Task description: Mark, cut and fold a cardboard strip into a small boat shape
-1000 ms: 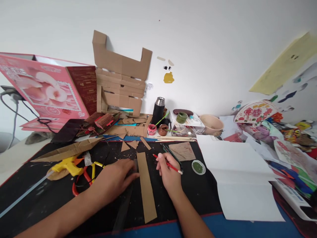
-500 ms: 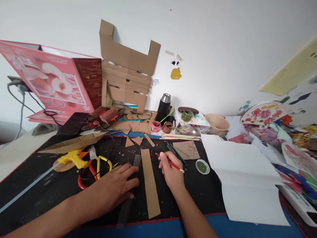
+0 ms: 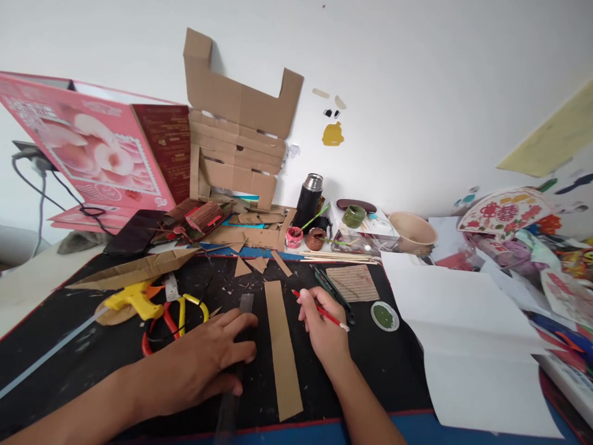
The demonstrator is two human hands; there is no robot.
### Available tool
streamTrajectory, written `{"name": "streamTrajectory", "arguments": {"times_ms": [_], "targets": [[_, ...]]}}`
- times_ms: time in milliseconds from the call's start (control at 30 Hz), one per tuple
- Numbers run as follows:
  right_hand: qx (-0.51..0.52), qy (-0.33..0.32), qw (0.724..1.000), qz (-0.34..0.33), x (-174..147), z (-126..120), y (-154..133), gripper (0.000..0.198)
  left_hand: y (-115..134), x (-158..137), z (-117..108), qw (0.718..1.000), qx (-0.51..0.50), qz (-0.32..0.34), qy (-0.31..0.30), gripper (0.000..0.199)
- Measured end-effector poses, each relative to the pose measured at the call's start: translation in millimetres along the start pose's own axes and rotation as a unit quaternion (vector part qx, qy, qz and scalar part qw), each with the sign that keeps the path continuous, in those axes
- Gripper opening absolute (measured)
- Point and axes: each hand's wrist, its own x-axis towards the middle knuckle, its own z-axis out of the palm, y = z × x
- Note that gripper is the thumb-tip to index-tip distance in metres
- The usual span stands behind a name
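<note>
Glue gun (image 3: pixel 134 301), yellow, lies on the black mat (image 3: pixel 380 377) beside red and yellow tool handles (image 3: pixel 182 312). Left forearm (image 3: pixel 92 398) enters from the lower left. Left hand (image 3: pixel 215 352) is palm down, fingers spread and slightly bent, thumb set apart toward the near edge; it grips nothing and rests over the translucent ruler (image 3: pixel 246 301). Cardboard strip (image 3: pixel 282 352) lies flat to the right of the ruler, lengthwise away from the body, between the hands and touched by neither. Right forearm (image 3: pixel 364 402) rises from the bottom edge; right hand (image 3: pixel 324 334) is closed in a writing grip on the red pencil (image 3: pixel 332 319), tip near the strip's far end but apart from it
</note>
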Motion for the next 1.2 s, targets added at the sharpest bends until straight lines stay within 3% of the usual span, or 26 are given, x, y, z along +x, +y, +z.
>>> {"name": "streamTrajectory", "arguments": {"times_ms": [267,467,700,1200], "targets": [[-0.023,-0.027,0.999,-0.023,-2.1,-0.8,-3.4,0.046,-7.1,-7.7,6.7,0.999,0.017,0.029,0.007,0.006],[-0.034,-0.032,0.998,-0.041,-3.3,-1.4,-4.3,0.042,-11.6,-14.9,18.1,0.992,0.064,0.076,0.079,0.022],[-0.06,-0.042,0.994,-0.082,-3.8,-1.6,-4.5,0.041,-0.5,-14.3,14.5,0.986,0.074,0.101,0.112,0.025],[-0.079,-0.059,0.991,-0.089,-3.6,-1.2,-4.0,0.038,3.0,-4.9,12.7,0.982,0.056,0.148,0.104,0.044]]}}
